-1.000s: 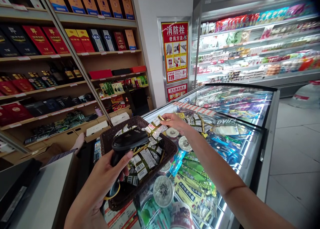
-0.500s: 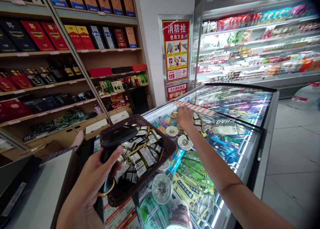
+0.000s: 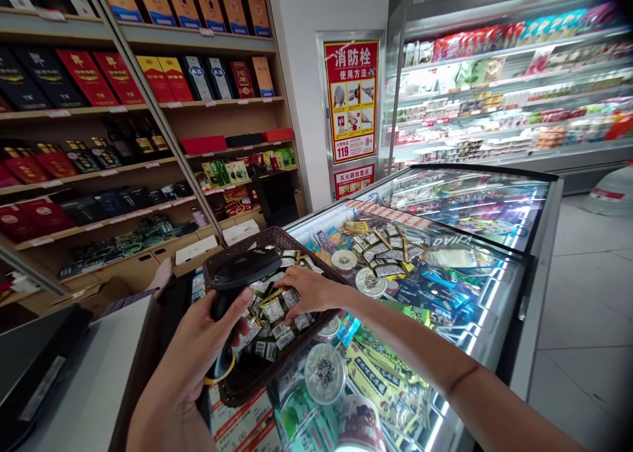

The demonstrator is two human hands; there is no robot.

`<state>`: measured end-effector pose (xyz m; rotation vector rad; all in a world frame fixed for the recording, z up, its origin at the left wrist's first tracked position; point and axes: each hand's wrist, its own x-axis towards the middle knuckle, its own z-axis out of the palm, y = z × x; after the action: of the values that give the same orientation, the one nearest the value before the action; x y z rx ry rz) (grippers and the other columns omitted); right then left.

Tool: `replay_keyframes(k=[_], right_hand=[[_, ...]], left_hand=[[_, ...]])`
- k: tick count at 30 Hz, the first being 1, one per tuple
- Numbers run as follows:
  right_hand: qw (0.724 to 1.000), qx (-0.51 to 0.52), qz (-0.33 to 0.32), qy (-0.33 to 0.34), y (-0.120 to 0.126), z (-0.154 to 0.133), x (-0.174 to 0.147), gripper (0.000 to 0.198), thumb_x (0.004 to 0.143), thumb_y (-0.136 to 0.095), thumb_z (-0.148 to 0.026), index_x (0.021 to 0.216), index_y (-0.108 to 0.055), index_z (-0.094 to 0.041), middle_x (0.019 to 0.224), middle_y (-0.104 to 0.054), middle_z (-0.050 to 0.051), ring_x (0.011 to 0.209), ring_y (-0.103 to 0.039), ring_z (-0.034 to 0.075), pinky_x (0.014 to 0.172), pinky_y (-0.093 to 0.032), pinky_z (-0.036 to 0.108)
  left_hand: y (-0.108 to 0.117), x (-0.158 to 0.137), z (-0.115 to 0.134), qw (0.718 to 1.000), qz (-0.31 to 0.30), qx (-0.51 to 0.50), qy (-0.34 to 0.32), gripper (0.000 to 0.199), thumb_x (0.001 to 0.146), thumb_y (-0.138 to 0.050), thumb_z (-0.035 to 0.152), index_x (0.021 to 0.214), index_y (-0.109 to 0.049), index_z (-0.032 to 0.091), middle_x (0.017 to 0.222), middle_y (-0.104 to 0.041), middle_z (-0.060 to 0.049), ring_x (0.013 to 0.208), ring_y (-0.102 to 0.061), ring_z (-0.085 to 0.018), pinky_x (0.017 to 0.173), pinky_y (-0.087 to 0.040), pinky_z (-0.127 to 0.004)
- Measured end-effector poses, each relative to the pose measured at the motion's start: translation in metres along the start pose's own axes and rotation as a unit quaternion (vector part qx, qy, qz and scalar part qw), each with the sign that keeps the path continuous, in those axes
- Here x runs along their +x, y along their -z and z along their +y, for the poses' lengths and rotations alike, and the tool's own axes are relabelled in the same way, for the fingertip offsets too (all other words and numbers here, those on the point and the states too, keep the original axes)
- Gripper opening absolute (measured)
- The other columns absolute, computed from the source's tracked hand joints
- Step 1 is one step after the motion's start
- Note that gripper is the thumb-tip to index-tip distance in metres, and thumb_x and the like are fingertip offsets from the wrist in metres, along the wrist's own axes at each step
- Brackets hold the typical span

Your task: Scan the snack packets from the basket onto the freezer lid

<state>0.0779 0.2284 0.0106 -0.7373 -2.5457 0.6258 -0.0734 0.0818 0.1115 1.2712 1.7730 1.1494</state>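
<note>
My right hand [image 3: 309, 288] has come back from the far end of the open chest freezer [image 3: 537, 241], where half a second ago it was reaching down among the loose packets; now it sits over the dark brown woven basket [image 3: 237, 389], palm down, fingers curled onto the pile of small green-and-gold sachets with white barcode labels [image 3: 277, 320] that fills it. I cannot tell whether the fingers have actually pinched one sachet or only rest on the heap. My left hand [image 3: 198, 353] has hardly shifted: it is wrapped around the handle of the black handheld barcode scanner [image 3: 242, 275], whose head lies across the near rim of the basket, pointing over the sachets. The basket itself is in the same place as before, perched on the near left corner of the freezer, above the goods inside. A second cluster of the same sachets [image 3: 388, 244] now shows uncovered at the back of the freezer, where my hand was. Just beside the basket lie round clear-lidded tubs [image 3: 324, 373] and long green snack bags [image 3: 380, 373]. The red and white fire hydrant poster [image 3: 352, 99] hangs on the wall behind, between the wooden shelves of boxed goods [image 3: 148, 103] and the lit refrigerated shelves [image 3: 504, 89].
</note>
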Motion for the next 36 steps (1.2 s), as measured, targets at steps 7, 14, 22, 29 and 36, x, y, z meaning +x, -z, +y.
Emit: replay_keyframes(k=[7, 14, 22, 29, 36], right_hand=[[0.965, 0.248, 0.021, -0.08, 0.023, 0.012, -0.007, 0.029, 0.085, -0.064, -0.049, 0.083, -0.061, -0.02, 0.07, -0.055, -0.002, 0.064, -0.058, 0.013, 0.056, -0.046, 0.023], [0.89, 0.36, 0.209, -0.185, 0.056, 0.027, -0.013, 0.028, 0.087, -0.061, -0.045, 0.08, -0.048, -0.021, 0.07, -0.049, -0.004, 0.058, -0.05, 0.01, 0.049, -0.049, 0.022], [0.868, 0.381, 0.233, -0.215, 0.073, 0.018, -0.02, 0.023, 0.091, -0.056, -0.039, 0.079, -0.047, -0.021, 0.065, -0.054, -0.002, 0.056, -0.051, 0.012, 0.044, -0.039, 0.021], [0.861, 0.394, 0.237, -0.219, 0.071, 0.016, -0.018, 0.028, 0.088, -0.062, -0.042, 0.078, -0.044, -0.022, 0.057, -0.047, -0.006, 0.046, -0.044, 0.009, 0.04, -0.03, 0.02], [0.83, 0.396, 0.287, -0.267, 0.073, 0.034, -0.016, 0.021, 0.09, -0.058, -0.035, 0.079, -0.047, -0.021, 0.065, -0.051, -0.003, 0.049, -0.049, 0.008, 0.042, -0.034, 0.019]], left_hand=[[-0.002, 0.001, 0.002, 1.0, -0.009, 0.009, 0.008, 0.049, 0.066, -0.071, 0.067, 0.072, -0.054, 0.021, 0.052, -0.06, 0.002, 0.046, -0.049, -0.012, 0.045, -0.033, -0.023], [-0.002, 0.003, 0.001, 1.0, -0.02, 0.008, 0.017, 0.052, 0.065, -0.071, 0.068, 0.081, -0.056, 0.02, 0.052, -0.06, 0.002, 0.047, -0.05, -0.013, 0.045, -0.032, -0.022], [-0.006, 0.001, 0.004, 0.999, -0.035, 0.01, 0.008, 0.05, 0.066, -0.071, 0.065, 0.081, -0.058, 0.02, 0.053, -0.058, 0.003, 0.048, -0.047, -0.012, 0.046, -0.03, -0.023], [-0.006, 0.002, 0.003, 0.999, -0.034, 0.008, 0.009, 0.051, 0.066, -0.071, 0.066, 0.081, -0.057, 0.02, 0.053, -0.058, 0.002, 0.048, -0.048, -0.012, 0.046, -0.031, -0.023], [-0.006, 0.001, 0.002, 0.999, -0.04, 0.013, 0.017, 0.053, 0.063, -0.072, 0.069, 0.076, -0.057, 0.02, 0.054, -0.058, 0.003, 0.048, -0.047, -0.011, 0.043, -0.029, -0.022]])
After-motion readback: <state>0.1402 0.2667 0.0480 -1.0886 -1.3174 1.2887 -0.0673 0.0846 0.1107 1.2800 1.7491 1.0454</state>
